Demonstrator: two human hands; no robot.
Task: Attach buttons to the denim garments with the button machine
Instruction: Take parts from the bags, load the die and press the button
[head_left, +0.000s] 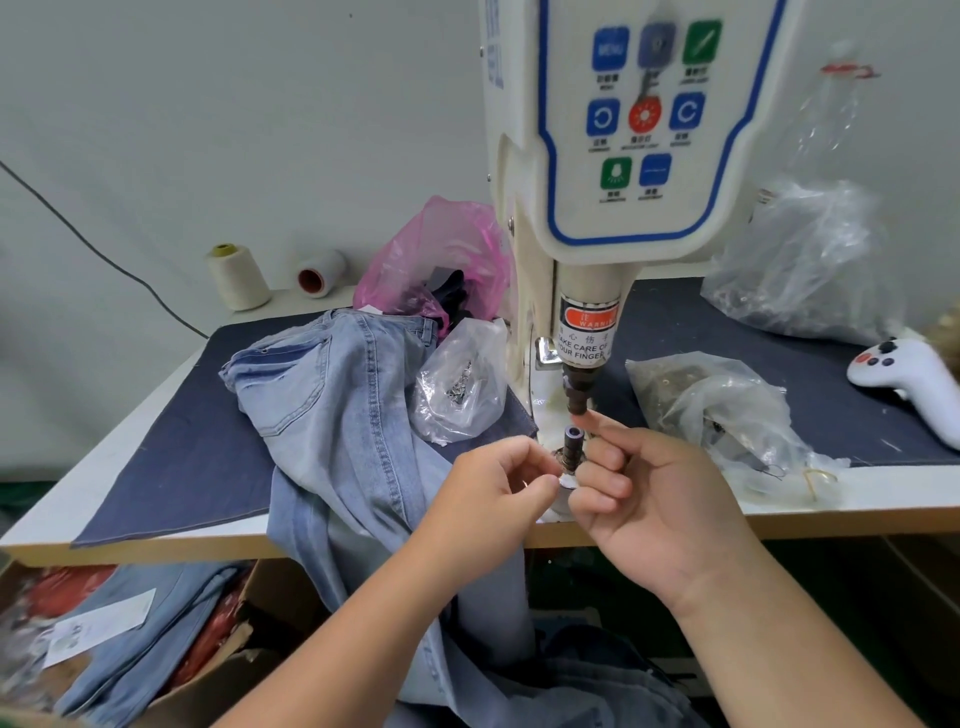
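Jeans (332, 415) draped over bench (156, 415) edge at nine o'clock, not under punch (577, 395). Left hand (493, 493) pinching small pale piece, likely button part. Right hand (649, 499) curled at lower die (572, 441), contents unclear; fingertip beneath punch, crush risk.

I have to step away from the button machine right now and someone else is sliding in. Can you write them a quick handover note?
Left hand: fingers curled, pinching a small silvery piece, likely a button part, beside the lower die.
Right hand: fingers curled close to the die, index fingertip right under the punch; what it holds is not clear.
Jeans: draped over the table edge left of the machine, not under the punch.
Bags of parts sit either side.
Done: nothing visibly attached.
Left: load parts, place denim, press. Mind fingers.
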